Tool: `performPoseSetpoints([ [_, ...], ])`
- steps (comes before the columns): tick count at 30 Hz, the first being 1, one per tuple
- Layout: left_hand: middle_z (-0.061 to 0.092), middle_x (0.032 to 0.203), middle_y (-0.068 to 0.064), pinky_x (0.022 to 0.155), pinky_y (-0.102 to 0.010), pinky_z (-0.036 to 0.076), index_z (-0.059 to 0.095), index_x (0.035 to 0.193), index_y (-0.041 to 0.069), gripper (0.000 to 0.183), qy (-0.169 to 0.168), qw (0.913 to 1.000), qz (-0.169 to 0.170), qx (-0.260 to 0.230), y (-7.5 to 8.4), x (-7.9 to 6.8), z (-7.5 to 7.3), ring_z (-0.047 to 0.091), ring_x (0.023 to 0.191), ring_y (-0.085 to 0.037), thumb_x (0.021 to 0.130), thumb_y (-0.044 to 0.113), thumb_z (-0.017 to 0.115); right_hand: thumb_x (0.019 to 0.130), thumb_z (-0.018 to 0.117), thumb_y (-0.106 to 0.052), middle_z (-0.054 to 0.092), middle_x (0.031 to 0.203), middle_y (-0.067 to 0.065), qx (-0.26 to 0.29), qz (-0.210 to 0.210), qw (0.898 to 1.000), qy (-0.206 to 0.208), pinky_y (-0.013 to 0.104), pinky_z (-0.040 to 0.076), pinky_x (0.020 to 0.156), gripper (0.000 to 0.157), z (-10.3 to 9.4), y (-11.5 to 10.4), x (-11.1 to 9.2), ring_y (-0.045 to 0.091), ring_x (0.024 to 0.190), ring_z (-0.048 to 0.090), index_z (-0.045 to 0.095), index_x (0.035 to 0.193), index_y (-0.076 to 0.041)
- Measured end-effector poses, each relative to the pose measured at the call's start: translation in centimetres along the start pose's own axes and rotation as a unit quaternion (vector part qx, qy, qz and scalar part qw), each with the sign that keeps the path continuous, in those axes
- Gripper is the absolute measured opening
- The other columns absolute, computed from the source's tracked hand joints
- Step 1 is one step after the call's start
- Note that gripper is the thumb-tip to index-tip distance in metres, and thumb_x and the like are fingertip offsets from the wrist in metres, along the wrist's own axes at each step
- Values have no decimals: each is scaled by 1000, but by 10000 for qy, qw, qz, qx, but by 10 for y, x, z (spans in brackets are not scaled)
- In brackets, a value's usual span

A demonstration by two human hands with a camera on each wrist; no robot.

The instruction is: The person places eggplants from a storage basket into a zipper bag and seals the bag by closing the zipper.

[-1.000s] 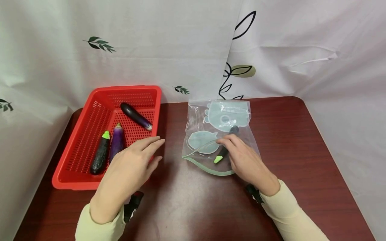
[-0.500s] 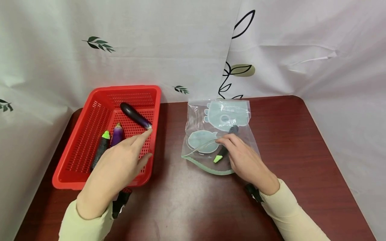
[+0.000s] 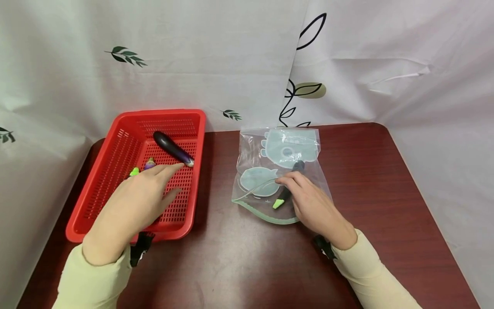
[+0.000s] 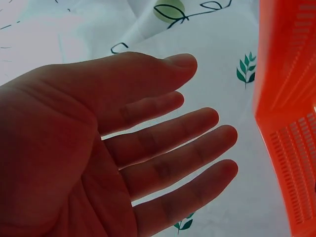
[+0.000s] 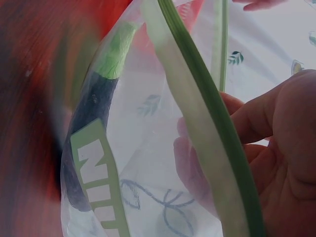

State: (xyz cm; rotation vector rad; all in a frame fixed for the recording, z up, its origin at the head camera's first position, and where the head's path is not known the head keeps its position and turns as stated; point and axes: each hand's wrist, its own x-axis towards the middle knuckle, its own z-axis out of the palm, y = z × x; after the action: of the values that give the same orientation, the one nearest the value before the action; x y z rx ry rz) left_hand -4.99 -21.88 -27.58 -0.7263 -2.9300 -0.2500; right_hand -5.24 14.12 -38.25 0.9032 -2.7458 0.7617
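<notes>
My left hand [image 3: 133, 197] hovers over the red basket [image 3: 197, 180], holding nothing, its fingers fairly straight in the left wrist view. Near its fingertips a glossy dark eggplant [image 3: 172, 148] lies in the basket. Mostly hidden beneath the hand are a purple eggplant [image 3: 149, 164] and a dark vegetable with a bright green tip [image 3: 134, 171]. My right hand [image 3: 312, 204] pinches the mouth edge of a clear zip bag [image 3: 251, 150] with pale blue prints. Inside that bag lies another dark, green-tipped vegetable [image 5: 94, 103], seen through the plastic.
A dark red wooden table [image 3: 370, 184] carries both basket and bag. White sheeting [image 3: 185, 56] with leaf prints hangs behind the table and along its sides.
My left hand has moved left from the basket's right side to over its inside, now covering most of two vegetables. The right hand and bag stay put.
</notes>
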Motion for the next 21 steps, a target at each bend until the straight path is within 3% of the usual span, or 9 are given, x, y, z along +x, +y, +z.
performPoseSetpoints([
  [4,68,116,-24,77,-56,55,60,134,-1,59,-145,9999,-68,-5,-8,3,-3,69,95,-42,81,9,83,92,50,9,56,125,7,12,-3,10000,-5,39,51,93,41,0,0,0,22,115,56,60,129,-7],
  [14,68,109,-23,66,-46,53,60,132,-3,55,-512,9981,-332,-20,-32,13,-8,64,76,-27,82,7,80,92,51,9,56,125,7,19,-10,10000,19,39,51,93,41,0,0,0,22,115,57,60,128,-7],
  [18,68,109,-24,69,-49,54,61,131,-4,55,-616,9977,-288,-13,-40,19,-10,63,76,-28,81,7,81,92,50,9,56,125,7,6,9,10000,-12,39,51,93,41,0,0,0,22,115,57,60,129,-7],
  [21,67,114,-26,79,-55,54,61,132,-3,55,-761,9964,-366,21,-45,25,-12,67,87,-35,82,7,81,92,50,10,56,126,7,11,7,10000,-16,39,51,93,42,0,0,0,22,115,57,59,129,-7],
])
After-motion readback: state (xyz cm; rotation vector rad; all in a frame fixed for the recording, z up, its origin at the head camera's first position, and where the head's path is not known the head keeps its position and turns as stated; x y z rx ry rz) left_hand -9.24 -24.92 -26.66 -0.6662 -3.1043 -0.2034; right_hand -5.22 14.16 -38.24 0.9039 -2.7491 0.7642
